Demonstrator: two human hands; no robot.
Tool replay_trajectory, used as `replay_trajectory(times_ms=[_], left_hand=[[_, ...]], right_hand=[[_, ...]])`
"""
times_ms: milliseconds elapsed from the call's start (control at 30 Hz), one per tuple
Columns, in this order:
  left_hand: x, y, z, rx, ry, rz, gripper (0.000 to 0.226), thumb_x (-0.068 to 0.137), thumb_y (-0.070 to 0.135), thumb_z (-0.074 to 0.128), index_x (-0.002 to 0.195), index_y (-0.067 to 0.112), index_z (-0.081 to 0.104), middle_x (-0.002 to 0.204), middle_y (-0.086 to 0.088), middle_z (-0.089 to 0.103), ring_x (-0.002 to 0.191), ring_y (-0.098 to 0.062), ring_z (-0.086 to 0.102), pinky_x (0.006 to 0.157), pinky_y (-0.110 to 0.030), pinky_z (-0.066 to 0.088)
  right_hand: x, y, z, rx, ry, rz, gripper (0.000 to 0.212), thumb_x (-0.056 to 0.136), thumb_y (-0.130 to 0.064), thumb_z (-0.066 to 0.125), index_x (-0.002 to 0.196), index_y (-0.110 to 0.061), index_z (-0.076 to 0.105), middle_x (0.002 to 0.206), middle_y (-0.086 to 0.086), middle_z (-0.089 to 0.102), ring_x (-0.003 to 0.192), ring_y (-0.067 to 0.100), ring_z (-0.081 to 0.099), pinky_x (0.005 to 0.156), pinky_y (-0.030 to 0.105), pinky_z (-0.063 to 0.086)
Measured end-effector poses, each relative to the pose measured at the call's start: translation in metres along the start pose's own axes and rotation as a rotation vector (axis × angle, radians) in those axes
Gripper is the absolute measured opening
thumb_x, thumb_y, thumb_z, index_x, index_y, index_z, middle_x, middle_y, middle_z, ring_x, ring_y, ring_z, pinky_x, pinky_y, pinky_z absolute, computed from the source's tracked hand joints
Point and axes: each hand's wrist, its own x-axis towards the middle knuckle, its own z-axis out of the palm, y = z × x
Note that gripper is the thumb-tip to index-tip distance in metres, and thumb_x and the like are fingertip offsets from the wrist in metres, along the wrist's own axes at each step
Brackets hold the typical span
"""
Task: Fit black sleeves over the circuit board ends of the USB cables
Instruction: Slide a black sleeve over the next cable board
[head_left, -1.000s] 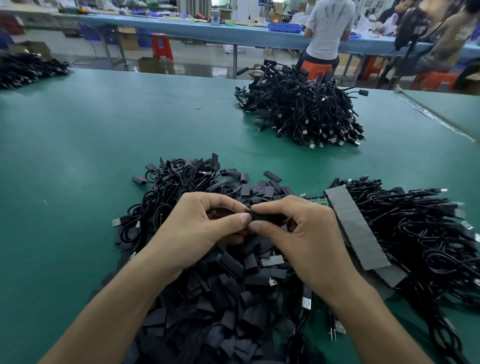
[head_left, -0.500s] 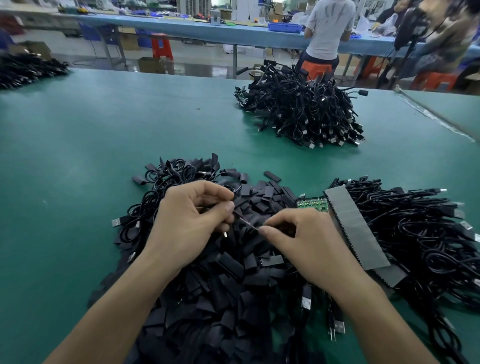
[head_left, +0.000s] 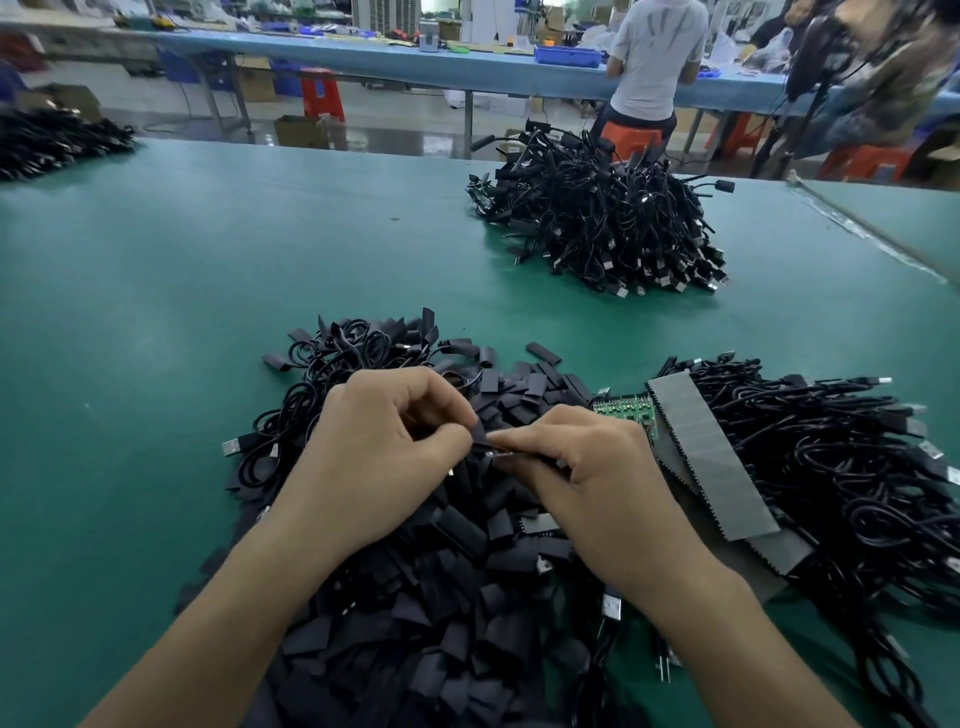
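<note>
My left hand (head_left: 384, 441) pinches a small black sleeve (head_left: 479, 435) between thumb and forefinger. My right hand (head_left: 582, 467) holds the thin circuit board end of a USB cable (head_left: 511, 453), its tip touching the sleeve's mouth. Both hands hover over a big heap of loose black sleeves (head_left: 441, 597) in front of me. A bundle of USB cables (head_left: 841, 467) lies at the right, with green circuit boards (head_left: 623, 408) showing at its near-left edge. The cable's own run is hidden under my right palm.
Grey foam strips (head_left: 711, 462) lie across the right bundle. A second cable pile (head_left: 608, 223) sits farther back on the green table (head_left: 156, 322), another pile (head_left: 52, 140) at far left. A person in a white shirt (head_left: 654, 57) stands at a blue bench behind.
My hands pulled apart half a second ago, then closed together again. The board end now meets the sleeve held in my left fingers.
</note>
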Motion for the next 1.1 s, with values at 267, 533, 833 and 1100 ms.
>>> replay_trajectory(times_ms=[267, 533, 833, 1100], left_hand=[[-0.009, 0.022, -0.007, 0.491, -0.177, -0.004, 0.046, 0.083, 0.072, 0.028, 0.094, 0.045, 0.064, 0.073, 0.019, 0.064, 0.071, 0.0, 0.058, 0.059, -0.023, 0.04], [-0.005, -0.001, 0.001, 0.359, -0.2, -0.089, 0.023, 0.091, 0.056, 0.055, 0.078, 0.038, 0.061, 0.07, 0.026, 0.067, 0.065, 0.002, 0.061, 0.065, -0.032, 0.052], [-0.003, -0.007, 0.005, 0.183, -0.1, -0.042, 0.014, 0.091, 0.035, 0.065, 0.078, 0.037, 0.064, 0.071, 0.023, 0.069, 0.062, -0.001, 0.065, 0.069, -0.036, 0.057], [-0.002, -0.005, 0.005, 0.09, -0.02, 0.002, 0.023, 0.099, 0.028, 0.053, 0.091, 0.047, 0.061, 0.075, 0.018, 0.068, 0.045, -0.007, 0.055, 0.044, -0.022, 0.045]], right_hand=[[-0.003, -0.004, 0.002, -0.074, 0.068, -0.126, 0.017, 0.086, -0.024, 0.071, 0.098, -0.015, 0.078, 0.081, -0.002, 0.072, 0.072, 0.016, 0.067, 0.065, 0.039, 0.056], [-0.006, 0.0, 0.004, -0.48, -0.349, 0.234, 0.062, 0.088, -0.062, 0.058, 0.142, -0.037, 0.04, 0.122, -0.007, 0.055, 0.117, 0.018, 0.051, 0.093, 0.033, 0.042], [-0.005, -0.004, -0.001, -0.359, -0.173, 0.253, 0.015, 0.094, -0.034, 0.06, 0.103, -0.03, 0.072, 0.1, -0.01, 0.071, 0.095, 0.016, 0.063, 0.081, 0.033, 0.05], [0.0, -0.005, -0.009, -0.073, 0.041, 0.259, 0.027, 0.09, -0.011, 0.065, 0.107, -0.029, 0.074, 0.086, -0.021, 0.066, 0.079, -0.005, 0.063, 0.074, 0.01, 0.049]])
